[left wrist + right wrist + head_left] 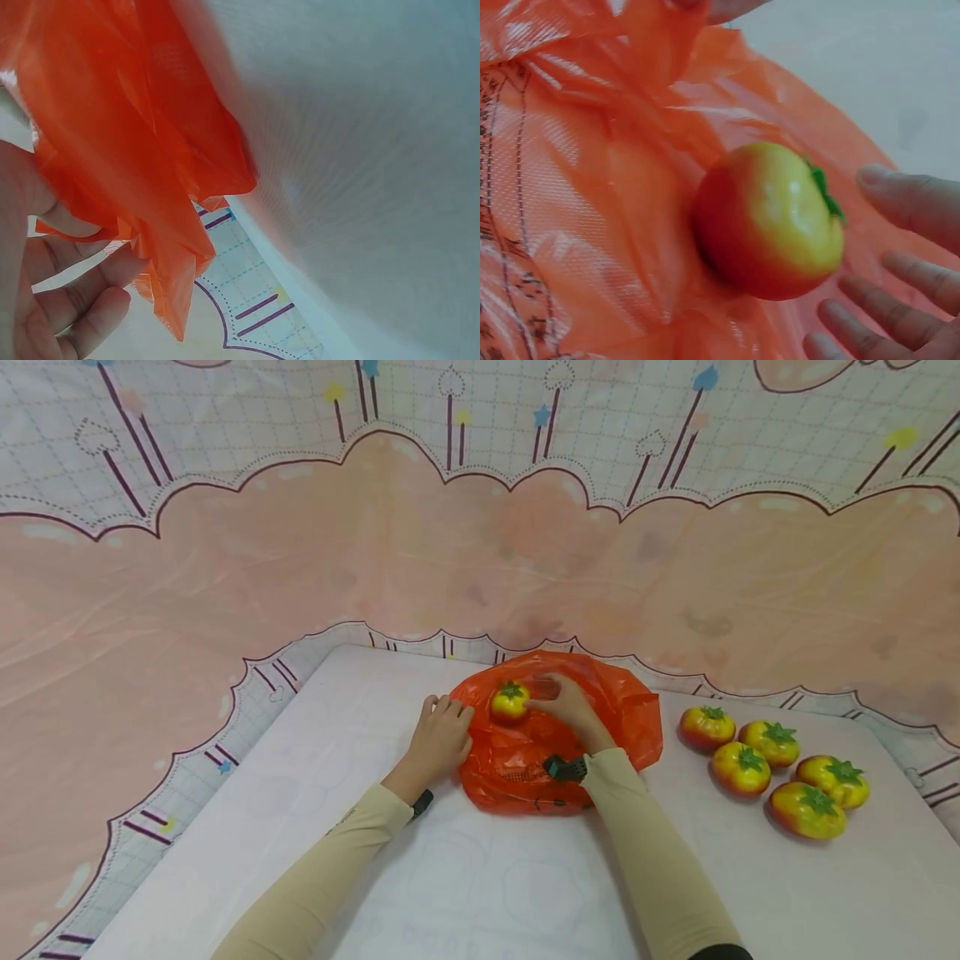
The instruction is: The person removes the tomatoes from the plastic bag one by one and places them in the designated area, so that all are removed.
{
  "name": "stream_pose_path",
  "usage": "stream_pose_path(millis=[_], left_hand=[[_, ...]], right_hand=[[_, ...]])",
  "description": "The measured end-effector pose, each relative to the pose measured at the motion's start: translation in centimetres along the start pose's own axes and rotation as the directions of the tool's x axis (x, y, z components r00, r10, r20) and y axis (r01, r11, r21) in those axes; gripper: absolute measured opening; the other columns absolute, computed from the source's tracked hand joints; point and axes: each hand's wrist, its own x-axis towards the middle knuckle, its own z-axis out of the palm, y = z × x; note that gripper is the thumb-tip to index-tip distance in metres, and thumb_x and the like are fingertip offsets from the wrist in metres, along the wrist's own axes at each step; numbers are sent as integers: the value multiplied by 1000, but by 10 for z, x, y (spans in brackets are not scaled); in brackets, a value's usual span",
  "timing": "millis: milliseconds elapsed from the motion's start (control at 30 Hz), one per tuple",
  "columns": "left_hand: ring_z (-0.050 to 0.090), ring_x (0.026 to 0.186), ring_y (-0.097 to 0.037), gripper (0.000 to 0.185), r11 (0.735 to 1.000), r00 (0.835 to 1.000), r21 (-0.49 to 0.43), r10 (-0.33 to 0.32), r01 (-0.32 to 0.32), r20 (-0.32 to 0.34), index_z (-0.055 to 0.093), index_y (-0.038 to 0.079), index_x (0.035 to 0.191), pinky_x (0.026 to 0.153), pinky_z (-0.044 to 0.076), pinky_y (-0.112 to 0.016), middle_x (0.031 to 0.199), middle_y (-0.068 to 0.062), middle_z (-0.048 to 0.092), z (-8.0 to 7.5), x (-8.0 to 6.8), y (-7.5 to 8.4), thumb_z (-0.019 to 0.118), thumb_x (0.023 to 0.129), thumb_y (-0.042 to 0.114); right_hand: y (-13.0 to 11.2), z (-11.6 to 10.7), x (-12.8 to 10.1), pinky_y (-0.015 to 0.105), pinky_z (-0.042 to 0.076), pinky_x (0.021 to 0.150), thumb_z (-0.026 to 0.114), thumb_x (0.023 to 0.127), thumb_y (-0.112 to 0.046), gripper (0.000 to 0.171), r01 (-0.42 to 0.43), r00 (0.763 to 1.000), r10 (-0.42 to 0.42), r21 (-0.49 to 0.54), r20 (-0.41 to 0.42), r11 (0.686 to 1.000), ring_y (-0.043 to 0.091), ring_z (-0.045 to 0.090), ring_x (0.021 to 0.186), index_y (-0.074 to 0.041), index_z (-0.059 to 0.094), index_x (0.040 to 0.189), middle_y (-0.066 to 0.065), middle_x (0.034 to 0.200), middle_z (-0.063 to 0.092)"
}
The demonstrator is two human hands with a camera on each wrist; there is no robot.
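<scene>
An orange plastic bag [600, 718] lies on the white table [300, 793]. A yellow-red toy tomato [510, 701] with a green stalk sits in the bag's mouth. My left hand [442, 735] grips the bag's left edge; in the left wrist view the orange bag [142, 150] runs between thumb and curled fingers [82, 307]. My right hand [558, 702] reaches into the bag just right of the tomato. In the right wrist view its fingers [911, 202] are straight, close beside the tomato [769, 221], not closed round it.
Several more toy tomatoes [772, 768] lie in a cluster on the table's right side. A pink patterned cloth [225, 593] hangs behind and drapes around the table. The table's front edge lies near my sleeves [660, 860].
</scene>
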Motion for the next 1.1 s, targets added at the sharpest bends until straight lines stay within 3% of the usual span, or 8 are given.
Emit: stream_pose_path(millis=[300,667,1100], left_hand=[[49,94,-26,19,1000,1000,-9,2,-2,-8,59,8,98,93,34,-44,93,-8,61,0,-1,0,62,82,16],[50,97,-26,21,1000,1000,-11,-7,7,18,59,8,102,94,35,-45,97,-9,62,-1,-2,0,62,83,18],[50,96,-26,21,1000,1000,0,7,-7,-11,60,8,101,93,34,-45,95,-9,62,-1,-2,0,63,82,17]], right_hand=[[5,15,1,51,27,113,74,79,-28,86,-63,997,65,-58,34,996,31,28,140,-13,24,147,8,152,30],[8,27,9,48,22,115,73,80,-20,90,-74,996,76,-40,43,996,31,25,142,-11,18,150,10,155,25],[11,34,13,43,28,114,73,79,-11,80,18,1000,-20,-61,-22,998,33,39,133,-5,30,146,16,146,40]])
